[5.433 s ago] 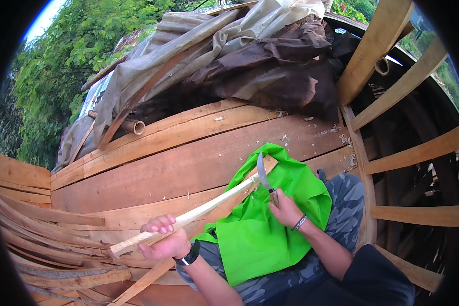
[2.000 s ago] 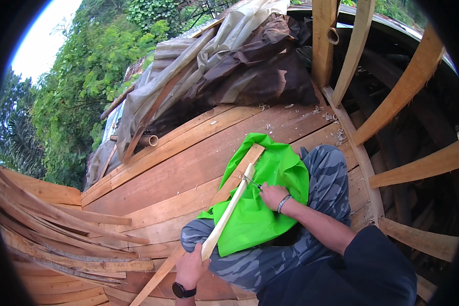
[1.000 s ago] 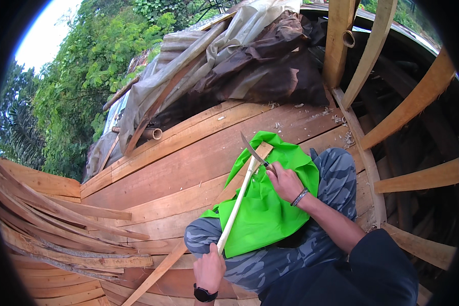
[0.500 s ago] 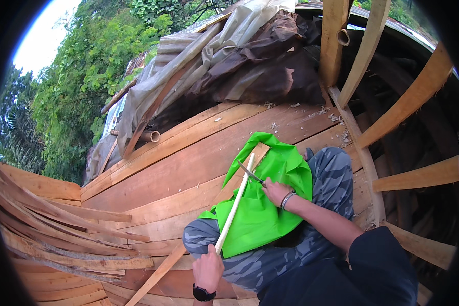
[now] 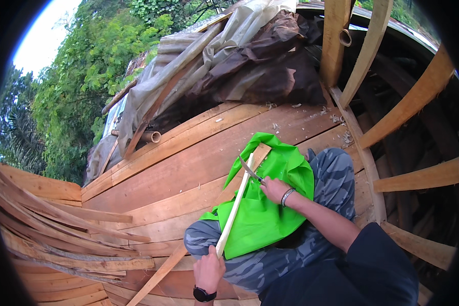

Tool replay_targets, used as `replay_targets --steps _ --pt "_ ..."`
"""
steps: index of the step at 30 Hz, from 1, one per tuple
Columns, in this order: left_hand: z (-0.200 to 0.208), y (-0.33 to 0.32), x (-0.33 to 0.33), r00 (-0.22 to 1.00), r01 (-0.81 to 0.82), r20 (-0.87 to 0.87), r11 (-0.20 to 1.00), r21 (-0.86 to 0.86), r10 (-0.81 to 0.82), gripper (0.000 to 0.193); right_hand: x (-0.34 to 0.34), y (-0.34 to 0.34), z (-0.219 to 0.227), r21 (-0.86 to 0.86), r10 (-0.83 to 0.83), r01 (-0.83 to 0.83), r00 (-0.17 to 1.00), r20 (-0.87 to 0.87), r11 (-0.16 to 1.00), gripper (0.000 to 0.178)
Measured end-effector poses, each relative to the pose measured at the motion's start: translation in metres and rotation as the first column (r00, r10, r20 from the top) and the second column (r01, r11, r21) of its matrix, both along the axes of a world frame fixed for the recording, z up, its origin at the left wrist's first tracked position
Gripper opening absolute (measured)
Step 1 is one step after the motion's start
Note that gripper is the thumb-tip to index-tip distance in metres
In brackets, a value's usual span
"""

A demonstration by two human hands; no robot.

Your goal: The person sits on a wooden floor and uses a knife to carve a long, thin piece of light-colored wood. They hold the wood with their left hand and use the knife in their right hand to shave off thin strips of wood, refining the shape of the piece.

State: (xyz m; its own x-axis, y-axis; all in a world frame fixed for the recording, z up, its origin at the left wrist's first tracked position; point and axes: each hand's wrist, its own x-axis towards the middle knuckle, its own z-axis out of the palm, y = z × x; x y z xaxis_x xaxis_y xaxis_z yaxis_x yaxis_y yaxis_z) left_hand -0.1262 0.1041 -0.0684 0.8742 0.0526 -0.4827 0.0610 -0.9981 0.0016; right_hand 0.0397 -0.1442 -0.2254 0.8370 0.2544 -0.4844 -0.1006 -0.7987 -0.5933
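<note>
My left hand (image 5: 209, 270) is closed round the lower end of a long pale wooden stick (image 5: 233, 211), which slants up and away across my lap. In my right hand (image 5: 275, 190) is a knife (image 5: 251, 170); its curved blade lies across the stick near the far end. Under the stick's far part shows the end of a brown wooden board (image 5: 260, 152). A bright green cloth (image 5: 262, 219) is spread over my lap, beneath the stick and part of the board. Whether the blade's edge bites into the wood is too small to tell.
Planks (image 5: 178, 181) form the surface around me, with pale shavings (image 5: 336, 118) scattered at the far right. Bent wooden strips (image 5: 61, 224) stack up on the left. Upright ribs (image 5: 418, 175) stand at the right. A crumpled tarp (image 5: 260, 66) covers the far side, beside a bamboo pole (image 5: 150, 136).
The knife and my right hand have shifted slightly left along with the blade, which still crosses the stick near its far end. My left hand keeps its hold.
</note>
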Motion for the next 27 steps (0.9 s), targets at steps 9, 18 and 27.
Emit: replay_targets --steps 9,18,27 --pt "-0.001 0.000 0.000 1.000 -0.029 0.001 1.000 -0.006 0.029 0.024 0.015 -0.001 0.005 0.389 -0.388 0.308 0.910 0.145 0.868 0.036" --pt "-0.004 0.002 -0.001 1.000 -0.009 0.020 0.999 -0.039 0.010 0.022 0.017 -0.006 -0.005 0.398 -0.385 0.303 0.912 0.142 0.866 0.038" --pt "-0.001 0.001 0.003 0.997 -0.060 -0.050 0.998 -0.026 0.058 0.027 0.013 0.000 0.005 0.287 -0.329 0.299 0.942 0.061 0.910 0.034"
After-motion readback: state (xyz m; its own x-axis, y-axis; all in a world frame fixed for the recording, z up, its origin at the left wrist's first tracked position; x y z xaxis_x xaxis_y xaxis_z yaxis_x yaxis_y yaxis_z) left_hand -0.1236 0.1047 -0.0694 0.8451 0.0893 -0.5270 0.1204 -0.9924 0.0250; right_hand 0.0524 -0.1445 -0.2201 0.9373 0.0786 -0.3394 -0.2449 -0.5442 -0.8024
